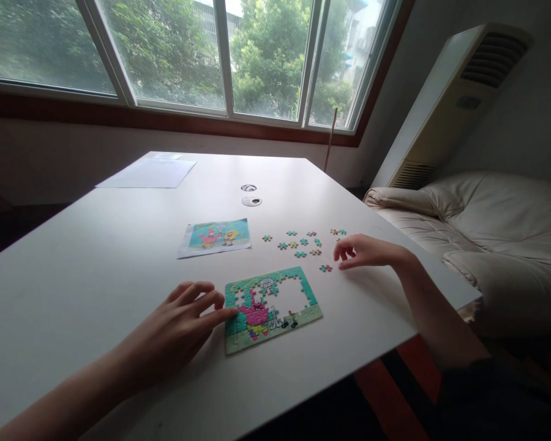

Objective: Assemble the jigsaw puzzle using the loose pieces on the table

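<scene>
A partly assembled jigsaw puzzle with a pink cartoon starfish lies on the white table, a bare white gap at its upper right. At its left edge rests my left hand, index finger stretched onto the puzzle and the other fingers loosely bent. My right hand is over the table to the right, fingers loosely curled and apart, with nothing visible in them. Just left of its fingertips is a loose puzzle piece. Several more loose pieces are scattered behind that one, some partly near the hand.
A printed reference picture lies behind the puzzle. Farther back are two round discs and a white paper sheet. The table's front edge runs close below the puzzle. A cream leather sofa stands to the right.
</scene>
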Available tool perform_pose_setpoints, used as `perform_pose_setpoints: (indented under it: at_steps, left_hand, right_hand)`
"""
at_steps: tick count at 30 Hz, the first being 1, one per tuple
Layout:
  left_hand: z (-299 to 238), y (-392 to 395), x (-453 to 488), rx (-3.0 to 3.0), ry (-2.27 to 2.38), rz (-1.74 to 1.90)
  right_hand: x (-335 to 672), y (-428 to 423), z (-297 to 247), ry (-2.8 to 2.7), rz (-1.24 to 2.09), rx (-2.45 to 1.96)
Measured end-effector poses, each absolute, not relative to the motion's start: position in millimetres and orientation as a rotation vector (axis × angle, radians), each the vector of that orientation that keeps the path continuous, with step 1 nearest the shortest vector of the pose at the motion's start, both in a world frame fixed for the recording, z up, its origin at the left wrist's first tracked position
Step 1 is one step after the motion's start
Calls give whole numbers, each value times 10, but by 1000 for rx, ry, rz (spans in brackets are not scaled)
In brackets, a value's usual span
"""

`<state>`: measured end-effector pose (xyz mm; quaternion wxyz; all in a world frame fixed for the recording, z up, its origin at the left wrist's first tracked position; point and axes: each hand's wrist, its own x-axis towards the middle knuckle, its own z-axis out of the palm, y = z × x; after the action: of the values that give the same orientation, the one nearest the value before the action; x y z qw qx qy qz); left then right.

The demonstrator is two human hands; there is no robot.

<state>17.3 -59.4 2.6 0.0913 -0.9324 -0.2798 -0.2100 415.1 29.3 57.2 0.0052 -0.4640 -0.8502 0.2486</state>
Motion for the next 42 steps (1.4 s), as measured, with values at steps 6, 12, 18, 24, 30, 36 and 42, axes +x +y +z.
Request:
perform_pose_setpoints:
  at_steps: [6,12,18,24,30,36,42]
  left_hand:
    - [25,-585,160,-2786,-821,-597]
    - [24,-591,158,-2775,-805,-584]
    - [40,-588,162,-2771,-779,-555]
    - [30,-584,165,-2771,-775,-552]
    - [36,-590,161,-2775,-770,-560]
    - [26,-582,161,-2771,-774,-561]
    - [42,-591,159,-2781,-776,-561]
  right_hand:
    - [4125,292,479,-2605,975,-1457]
    - [4054,287,454,-2604,993,-1380]
    - [3963,275,396,-2616,897,-1354]
    - [3943,296,372,-2591,830,-1381]
    - [3966,302,374,-2563,832,-1373]
    - [4181,374,408,-2480,634,-1505]
    - [4594,537,386,-2280,310,-1836]
